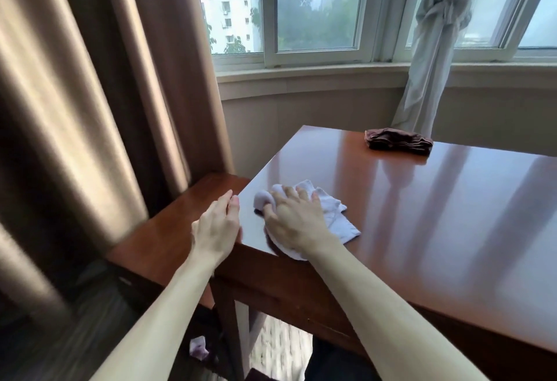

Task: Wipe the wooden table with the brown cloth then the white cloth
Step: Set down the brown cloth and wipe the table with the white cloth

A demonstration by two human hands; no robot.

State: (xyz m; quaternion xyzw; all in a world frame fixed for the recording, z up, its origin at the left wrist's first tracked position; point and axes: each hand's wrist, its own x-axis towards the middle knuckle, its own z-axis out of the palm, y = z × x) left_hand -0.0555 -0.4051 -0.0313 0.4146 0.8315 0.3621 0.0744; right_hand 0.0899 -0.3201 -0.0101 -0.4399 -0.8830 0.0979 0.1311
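White cloth (328, 214) clenched in right hand (294, 224) grip; left hand (215, 230) released; no writing.

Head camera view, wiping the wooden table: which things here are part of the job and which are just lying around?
Part of the job:
white cloth, under the right hand
brown cloth, folded at the far edge
wooden table
left hand, at the table's left edge

Just lying about:
brown curtain
knotted white curtain
lower side table
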